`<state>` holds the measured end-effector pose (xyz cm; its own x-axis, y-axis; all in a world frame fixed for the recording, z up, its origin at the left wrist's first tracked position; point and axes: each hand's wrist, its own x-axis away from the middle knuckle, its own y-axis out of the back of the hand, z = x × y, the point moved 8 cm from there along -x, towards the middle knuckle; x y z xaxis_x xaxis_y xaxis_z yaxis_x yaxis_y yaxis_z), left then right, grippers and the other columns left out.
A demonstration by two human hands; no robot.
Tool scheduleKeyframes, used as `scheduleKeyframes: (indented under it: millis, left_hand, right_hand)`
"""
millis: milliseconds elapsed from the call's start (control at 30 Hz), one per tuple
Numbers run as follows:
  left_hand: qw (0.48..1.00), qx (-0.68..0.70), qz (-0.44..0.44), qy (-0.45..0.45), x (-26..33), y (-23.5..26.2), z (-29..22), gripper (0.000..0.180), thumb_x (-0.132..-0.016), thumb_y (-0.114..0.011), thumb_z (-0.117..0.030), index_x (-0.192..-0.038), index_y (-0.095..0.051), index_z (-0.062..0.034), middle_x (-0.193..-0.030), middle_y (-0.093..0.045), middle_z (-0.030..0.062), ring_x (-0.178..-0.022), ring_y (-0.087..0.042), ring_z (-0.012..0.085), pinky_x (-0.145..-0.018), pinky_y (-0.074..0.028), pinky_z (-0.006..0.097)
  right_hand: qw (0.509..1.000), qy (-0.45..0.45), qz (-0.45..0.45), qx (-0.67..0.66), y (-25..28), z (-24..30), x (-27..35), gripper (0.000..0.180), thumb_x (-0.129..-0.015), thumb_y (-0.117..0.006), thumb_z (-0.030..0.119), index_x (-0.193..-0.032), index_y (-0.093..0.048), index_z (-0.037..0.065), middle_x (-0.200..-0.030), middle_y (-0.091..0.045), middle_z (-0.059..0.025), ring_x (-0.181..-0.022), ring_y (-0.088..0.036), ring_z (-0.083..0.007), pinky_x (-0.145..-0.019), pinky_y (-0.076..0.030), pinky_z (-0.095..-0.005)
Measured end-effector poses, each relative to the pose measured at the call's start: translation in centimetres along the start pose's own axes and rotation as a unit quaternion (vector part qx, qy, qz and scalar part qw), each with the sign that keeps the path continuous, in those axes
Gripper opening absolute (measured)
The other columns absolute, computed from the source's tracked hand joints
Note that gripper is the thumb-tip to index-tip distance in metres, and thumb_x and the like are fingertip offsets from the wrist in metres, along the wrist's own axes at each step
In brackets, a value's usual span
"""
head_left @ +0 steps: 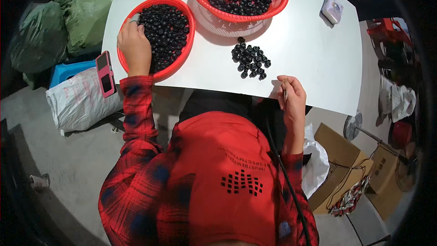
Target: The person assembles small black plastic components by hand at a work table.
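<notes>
Resting L hand (134, 48) in red plastic basin (191, 32) of sm. blk ring-like parts (165, 36), right by bench (318, 54) corner; can't tell if grasping or released. Holding R hand (294, 94) curled at near edge, close to loose pile (251, 59) of same; can't tell if pinching sth. Poss. trouble: rolling pcs off edge w/ stray R-hand swipe; tipping basin, spilling parts w/ excess L-wrist wt on rim.

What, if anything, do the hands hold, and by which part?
The right hand seems to hold a small object, its gripped part unclear. Whether the left hand holds anything cannot be told.
</notes>
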<state>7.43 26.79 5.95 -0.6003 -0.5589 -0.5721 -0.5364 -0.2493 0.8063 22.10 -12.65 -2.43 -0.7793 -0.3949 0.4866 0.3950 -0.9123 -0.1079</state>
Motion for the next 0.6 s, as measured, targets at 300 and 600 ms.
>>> scheduleKeyframes:
  millis: [300,600]
  left_hand:
    - [0.906,0.386,0.173,0.011,8.1,-0.6,-14.0,0.032,-0.082,-0.064,-0.007,-0.113,-0.055,-0.002,-0.097,-0.062,0.0134,-0.082,-0.06,0.0229,-0.071,-0.049,0.033]
    - [0.891,0.382,0.153,-0.193,12.1,-0.2,-20.4,0.021,-0.076,-0.062,-0.002,-0.096,-0.055,-0.0017,-0.084,-0.058,0.0113,-0.077,-0.055,0.028,-0.067,-0.045,0.038]
  right_hand:
    - [1.0,-0.002,-0.016,-0.008,-0.1,-0.4,-0.2,0.017,-0.094,-0.049,0.013,-0.101,-0.059,0.001,-0.066,-0.053,0.0004,-0.043,-0.038,-0.003,-0.037,-0.028,-0.0171]
    - [1.0,0.0,-0.015,-0.027,0.2,-0.7,0.0,0.018,-0.093,-0.05,0.014,-0.101,-0.059,0.001,-0.066,-0.053,-0.0001,-0.043,-0.037,-0.0027,-0.036,-0.028,-0.0163]
